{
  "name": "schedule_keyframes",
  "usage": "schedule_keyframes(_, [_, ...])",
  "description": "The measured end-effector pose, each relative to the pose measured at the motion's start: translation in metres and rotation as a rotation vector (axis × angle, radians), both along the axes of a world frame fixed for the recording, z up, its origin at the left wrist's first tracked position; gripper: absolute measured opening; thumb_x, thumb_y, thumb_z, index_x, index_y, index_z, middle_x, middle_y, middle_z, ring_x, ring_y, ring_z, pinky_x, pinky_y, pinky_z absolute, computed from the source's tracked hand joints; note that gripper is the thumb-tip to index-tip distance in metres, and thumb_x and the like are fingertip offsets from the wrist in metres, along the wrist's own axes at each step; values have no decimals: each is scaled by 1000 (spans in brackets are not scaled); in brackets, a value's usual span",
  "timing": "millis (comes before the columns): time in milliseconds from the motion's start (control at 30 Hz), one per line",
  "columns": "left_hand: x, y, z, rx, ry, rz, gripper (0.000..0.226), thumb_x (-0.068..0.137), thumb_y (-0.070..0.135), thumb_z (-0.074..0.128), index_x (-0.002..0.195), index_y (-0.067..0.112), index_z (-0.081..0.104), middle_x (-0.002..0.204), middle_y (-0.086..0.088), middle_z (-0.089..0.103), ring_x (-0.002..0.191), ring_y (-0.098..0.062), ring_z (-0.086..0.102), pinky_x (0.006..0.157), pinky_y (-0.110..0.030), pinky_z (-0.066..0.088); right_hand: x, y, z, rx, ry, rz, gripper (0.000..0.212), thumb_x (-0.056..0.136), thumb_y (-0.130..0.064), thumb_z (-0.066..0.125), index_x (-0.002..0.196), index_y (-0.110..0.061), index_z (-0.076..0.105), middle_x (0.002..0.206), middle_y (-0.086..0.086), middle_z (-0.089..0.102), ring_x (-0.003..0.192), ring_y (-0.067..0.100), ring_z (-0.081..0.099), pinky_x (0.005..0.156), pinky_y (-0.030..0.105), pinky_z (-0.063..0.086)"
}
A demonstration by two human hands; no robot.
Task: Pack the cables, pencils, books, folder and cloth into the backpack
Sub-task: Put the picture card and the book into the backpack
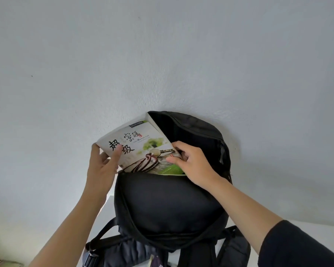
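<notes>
A black backpack [168,205] stands upright against the wall, its top zip open. A white book [139,149] with black characters and a green picture on its cover sticks tilted out of the opening, lower part inside. My left hand [102,166] grips the book's upper left corner, thumb on the cover. My right hand [189,160] pinches the book's lower right edge at the mouth of the bag, fingers reaching into the opening. A green edge of another item [172,171] shows just inside, under the book.
A pale wall [162,54] rises right behind the backpack. The bag stands on a white surface [316,230]. Its straps [102,236] lie toward me at the bottom. Something small and purple [156,264] lies at the lower edge.
</notes>
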State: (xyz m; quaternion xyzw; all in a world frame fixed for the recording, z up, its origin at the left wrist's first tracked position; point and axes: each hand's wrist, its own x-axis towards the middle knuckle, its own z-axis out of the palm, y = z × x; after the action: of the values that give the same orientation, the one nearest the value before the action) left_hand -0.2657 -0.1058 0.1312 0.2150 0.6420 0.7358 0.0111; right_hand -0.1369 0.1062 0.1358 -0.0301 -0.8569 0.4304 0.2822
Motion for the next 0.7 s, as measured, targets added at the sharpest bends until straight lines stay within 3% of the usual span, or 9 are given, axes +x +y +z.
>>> schedule_keyframes(67, [0,-2,-1,-12,30,6,16,100,31,63,104,27,49,101,-1,73,55,0,57,63,-28,44,1,1,6,68,13,-73,35,89,-18,79,123,-14,72,82,-23,69,65,-10,59,64,8,42])
schedule_keyframes(133, [0,-2,0,-62,59,1,18,101,30,63,105,24,46,100,1,74,56,1,58,60,-25,47,1,2,8,181,7,-164,40,82,-26,85,120,-19,72,86,-20,61,61,-8,54,62,11,36])
schedule_keyframes(200, [1,-2,1,-119,96,-6,20,101,27,62,109,18,45,99,3,74,56,1,60,56,-18,49,5,1,5,308,-24,-296,43,78,-34,88,109,-25,60,90,-13,53,61,-3,48,61,22,38])
schedule_keyframes(267, [1,-1,1,-182,152,2,22,101,28,62,111,18,45,96,4,74,56,-1,60,58,-20,51,13,-3,-2,376,-40,-381,41,80,-34,86,91,-25,47,80,-10,51,61,4,49,59,30,47])
schedule_keyframes(333, [-2,0,4,-235,207,9,22,99,31,65,110,21,48,95,4,74,57,-5,59,62,-28,51,23,-9,-7,435,-55,-414,29,88,-33,77,77,-23,52,72,-9,55,62,9,55,63,38,53])
schedule_keyframes(433, [-9,5,15,-323,284,-14,23,97,36,68,109,26,51,96,4,74,63,-7,61,62,-28,50,34,-17,-13,471,-214,-415,29,99,-45,57,93,-22,72,86,-10,59,75,10,60,70,35,54])
schedule_keyframes(567, [-4,19,33,-427,459,-60,41,96,30,70,128,31,45,94,10,71,67,-4,65,58,-13,48,45,-24,-13,465,-415,-401,46,102,-56,43,120,-24,69,109,-7,58,93,15,62,78,30,50])
schedule_keyframes(633, [-2,24,35,-477,572,-126,60,96,20,70,139,44,36,92,11,69,67,-6,64,60,-12,48,48,-25,-12,446,-456,-398,48,101,-59,42,116,-23,71,111,-6,58,95,17,62,83,32,51])
schedule_keyframes(700, [-3,25,32,-568,675,-161,64,97,19,68,140,55,37,93,8,67,68,-11,60,64,-13,48,50,-24,-11,405,-459,-395,46,100,-60,44,103,-23,71,103,-7,58,91,15,60,82,33,51])
